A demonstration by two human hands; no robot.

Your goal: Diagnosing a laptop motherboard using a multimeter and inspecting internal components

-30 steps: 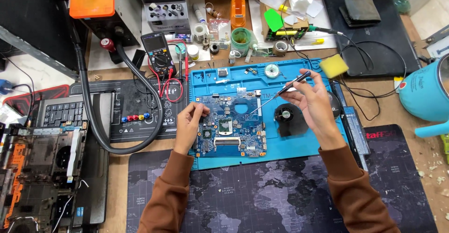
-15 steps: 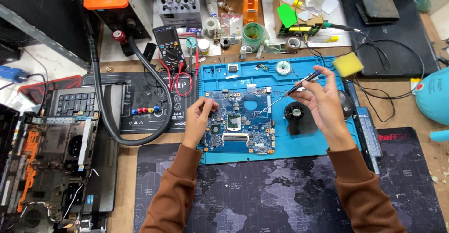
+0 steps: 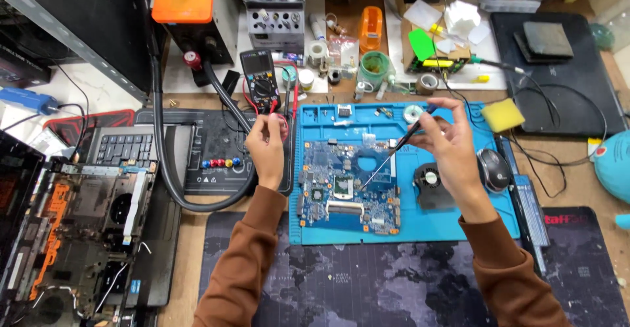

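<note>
The right hand pinches a thin probe whose tip rests on the bare blue circuit board, which lies on the blue mat on the desk, while the left hand grips red leads beside the multimeter.

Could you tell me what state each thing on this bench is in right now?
circuit board: bare, lying flat on the blue mat.
probe: held in the right hand, tip down on the board.
left hand: raised off the board, by the red leads.
multimeter: lying face up, leads plugged in.
laptop chassis: opened, insides exposed.
cooling fan: removed, on the mat.
</note>
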